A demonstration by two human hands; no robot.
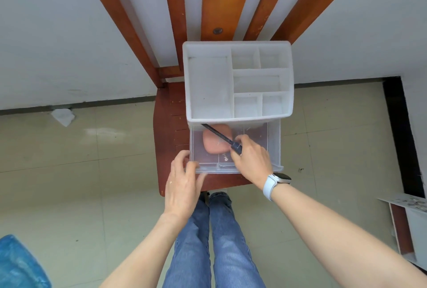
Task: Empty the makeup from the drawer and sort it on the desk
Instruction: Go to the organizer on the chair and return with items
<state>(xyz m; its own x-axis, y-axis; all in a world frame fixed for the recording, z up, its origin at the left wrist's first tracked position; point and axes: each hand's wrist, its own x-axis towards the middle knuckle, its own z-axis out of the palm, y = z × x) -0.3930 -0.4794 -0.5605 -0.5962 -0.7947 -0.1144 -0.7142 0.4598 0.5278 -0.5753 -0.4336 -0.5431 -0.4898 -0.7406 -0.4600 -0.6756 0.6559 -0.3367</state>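
White plastic makeup organizer [238, 79] at frame centre, standing on red-brown wooden chair [171, 126]; divided top compartments bare. Clear drawer [273, 146] pulled out below it, toward viewer. Inside drawer: peach makeup sponge [213, 143], small clear item near front wall, too blurred to name. Right hand [250, 158], pale smartwatch [276, 182] on wrist, reaches into drawer, fingers clenched round dark slim makeup brush [219, 136] lying diagonally across sponge. Left hand [183, 183] at drawer's front left corner, fingers curled over its rim, gripping. Blue jeans [215, 241] below; tiled floor [69, 172] around
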